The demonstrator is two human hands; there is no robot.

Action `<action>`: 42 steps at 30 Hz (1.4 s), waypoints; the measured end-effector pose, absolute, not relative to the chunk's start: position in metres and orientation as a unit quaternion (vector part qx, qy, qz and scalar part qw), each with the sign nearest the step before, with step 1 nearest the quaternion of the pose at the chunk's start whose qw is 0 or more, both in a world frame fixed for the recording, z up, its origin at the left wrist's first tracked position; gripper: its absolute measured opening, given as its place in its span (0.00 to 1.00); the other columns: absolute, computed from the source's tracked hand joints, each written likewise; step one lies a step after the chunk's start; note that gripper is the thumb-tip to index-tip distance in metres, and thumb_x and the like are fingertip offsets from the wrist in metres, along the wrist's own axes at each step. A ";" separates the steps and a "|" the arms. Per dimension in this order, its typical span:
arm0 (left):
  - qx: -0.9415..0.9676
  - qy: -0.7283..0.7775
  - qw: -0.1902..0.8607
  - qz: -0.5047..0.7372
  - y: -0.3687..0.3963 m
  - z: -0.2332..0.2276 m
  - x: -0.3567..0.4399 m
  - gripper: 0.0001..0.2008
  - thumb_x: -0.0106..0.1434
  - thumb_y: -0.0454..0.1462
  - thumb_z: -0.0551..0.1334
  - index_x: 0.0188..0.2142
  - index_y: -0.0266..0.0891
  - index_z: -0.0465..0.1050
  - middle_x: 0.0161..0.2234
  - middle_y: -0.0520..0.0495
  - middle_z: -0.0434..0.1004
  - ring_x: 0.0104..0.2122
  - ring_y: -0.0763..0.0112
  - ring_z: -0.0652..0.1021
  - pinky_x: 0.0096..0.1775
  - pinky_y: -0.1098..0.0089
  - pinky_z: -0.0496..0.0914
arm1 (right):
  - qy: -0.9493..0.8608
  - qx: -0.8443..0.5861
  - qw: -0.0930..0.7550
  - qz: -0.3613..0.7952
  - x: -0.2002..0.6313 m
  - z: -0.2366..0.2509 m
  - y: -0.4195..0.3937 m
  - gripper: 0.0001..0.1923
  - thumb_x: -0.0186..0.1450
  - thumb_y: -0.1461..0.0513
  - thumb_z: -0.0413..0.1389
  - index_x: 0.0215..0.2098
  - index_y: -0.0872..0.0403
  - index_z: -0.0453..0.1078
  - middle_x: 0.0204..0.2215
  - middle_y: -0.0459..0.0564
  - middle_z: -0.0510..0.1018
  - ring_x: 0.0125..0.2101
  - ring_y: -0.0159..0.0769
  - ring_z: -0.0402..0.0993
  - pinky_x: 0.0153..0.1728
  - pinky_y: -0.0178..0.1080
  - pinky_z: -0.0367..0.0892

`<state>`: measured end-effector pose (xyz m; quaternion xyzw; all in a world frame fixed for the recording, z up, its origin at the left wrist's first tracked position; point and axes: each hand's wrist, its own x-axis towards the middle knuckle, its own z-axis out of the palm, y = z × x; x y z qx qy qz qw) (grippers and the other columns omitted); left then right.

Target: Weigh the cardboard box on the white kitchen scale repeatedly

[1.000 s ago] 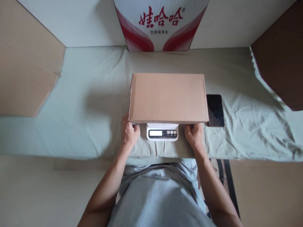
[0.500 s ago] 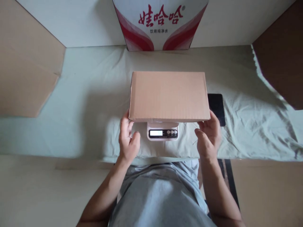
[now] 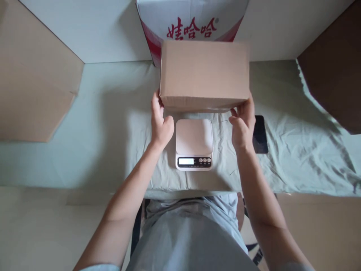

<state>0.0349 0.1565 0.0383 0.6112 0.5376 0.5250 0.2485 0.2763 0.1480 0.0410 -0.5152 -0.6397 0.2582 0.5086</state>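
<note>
A closed brown cardboard box (image 3: pixel 204 73) is held up over the far half of the table, clear of the scale. My left hand (image 3: pixel 160 122) grips its near left corner and my right hand (image 3: pixel 242 123) its near right corner. A small white kitchen scale (image 3: pixel 194 143) sits on the pale green cloth (image 3: pixel 93 124) between my wrists, with its platform bare and its display lit at the near edge.
A white and red printed carton (image 3: pixel 191 22) stands against the back wall behind the held box. A black phone (image 3: pixel 260 134) lies on the cloth beside my right hand. Brown cardboard panels stand at the left (image 3: pixel 34 86) and right (image 3: pixel 335 71) sides.
The box rested on the scale a second ago. Both hands moved to its near corners, then lifted it off and away from me, uncovering the scale's platform.
</note>
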 end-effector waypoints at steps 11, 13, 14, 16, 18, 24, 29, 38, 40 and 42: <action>0.573 0.621 0.206 0.493 0.165 -0.024 0.015 0.39 0.50 0.20 0.51 0.62 0.38 0.53 0.64 0.40 0.62 0.65 0.69 0.64 0.67 0.64 0.56 | -0.613 -0.576 0.473 0.263 0.284 -0.011 0.153 0.38 0.58 0.64 0.51 0.65 0.46 0.48 0.65 0.53 0.62 0.65 0.46 0.60 0.63 0.59 0.59; 0.567 0.642 0.187 0.481 0.163 -0.027 0.012 0.39 0.49 0.19 0.51 0.61 0.36 0.54 0.64 0.38 0.62 0.65 0.68 0.64 0.67 0.65 0.56 | -0.610 -0.599 0.464 0.231 0.287 -0.019 0.152 0.38 0.57 0.65 0.52 0.65 0.48 0.49 0.64 0.55 0.64 0.62 0.46 0.64 0.61 0.58 0.62; 0.563 0.650 0.183 0.476 0.161 -0.028 0.012 0.38 0.49 0.19 0.51 0.61 0.35 0.55 0.63 0.38 0.63 0.65 0.68 0.64 0.66 0.65 0.57 | -0.611 -0.606 0.460 0.217 0.288 -0.022 0.151 0.37 0.57 0.65 0.52 0.65 0.49 0.50 0.63 0.56 0.65 0.61 0.47 0.65 0.60 0.58 0.63; 0.557 0.661 0.177 0.471 0.159 -0.031 0.011 0.38 0.49 0.19 0.51 0.60 0.35 0.57 0.62 0.38 0.65 0.64 0.67 0.66 0.66 0.65 0.58 | -0.618 -0.612 0.453 0.197 0.289 -0.028 0.150 0.36 0.57 0.65 0.52 0.64 0.51 0.52 0.61 0.58 0.67 0.58 0.47 0.68 0.59 0.57 0.65; 0.556 0.665 0.172 0.468 0.157 -0.032 0.012 0.38 0.49 0.19 0.52 0.60 0.35 0.58 0.62 0.38 0.66 0.63 0.67 0.67 0.65 0.65 0.59 | -0.629 -0.616 0.438 0.184 0.288 -0.031 0.149 0.36 0.56 0.67 0.52 0.63 0.52 0.54 0.59 0.58 0.69 0.56 0.47 0.70 0.58 0.57 0.66; 0.554 0.684 0.206 0.427 0.158 -0.033 0.013 0.34 0.51 0.22 0.54 0.59 0.35 0.62 0.59 0.37 0.70 0.61 0.60 0.69 0.65 0.59 0.59 | -0.660 -0.630 0.382 0.148 0.283 -0.028 0.146 0.36 0.50 0.71 0.50 0.58 0.56 0.61 0.58 0.59 0.71 0.59 0.49 0.67 0.61 0.57 0.63; 0.558 0.683 0.207 0.424 0.159 -0.038 0.010 0.29 0.52 0.24 0.56 0.54 0.38 0.68 0.56 0.39 0.74 0.60 0.57 0.71 0.64 0.57 0.61 | -0.671 -0.630 0.365 0.137 0.282 -0.027 0.147 0.32 0.50 0.71 0.50 0.54 0.55 0.65 0.55 0.58 0.74 0.56 0.49 0.69 0.60 0.58 0.64; 0.588 0.700 0.160 0.372 0.158 -0.029 0.012 0.34 0.51 0.24 0.54 0.60 0.34 0.63 0.57 0.36 0.72 0.60 0.55 0.69 0.62 0.55 0.62 | -0.660 -0.644 0.363 0.133 0.283 -0.028 0.146 0.36 0.50 0.70 0.50 0.59 0.58 0.61 0.56 0.61 0.73 0.58 0.51 0.68 0.60 0.59 0.64; 0.603 0.699 0.137 0.360 0.156 -0.025 0.013 0.38 0.51 0.24 0.53 0.63 0.34 0.58 0.61 0.37 0.68 0.65 0.58 0.63 0.66 0.56 0.55 | -0.661 -0.628 0.384 0.144 0.284 -0.028 0.145 0.41 0.50 0.70 0.50 0.63 0.56 0.54 0.59 0.60 0.70 0.60 0.49 0.66 0.62 0.58 0.63; 0.618 0.697 0.125 0.341 0.154 -0.022 0.014 0.40 0.50 0.24 0.53 0.65 0.34 0.55 0.64 0.38 0.63 0.68 0.58 0.57 0.69 0.53 0.46 | -0.670 -0.608 0.396 0.158 0.285 -0.028 0.145 0.45 0.49 0.70 0.50 0.65 0.56 0.50 0.61 0.60 0.67 0.61 0.49 0.65 0.62 0.57 0.62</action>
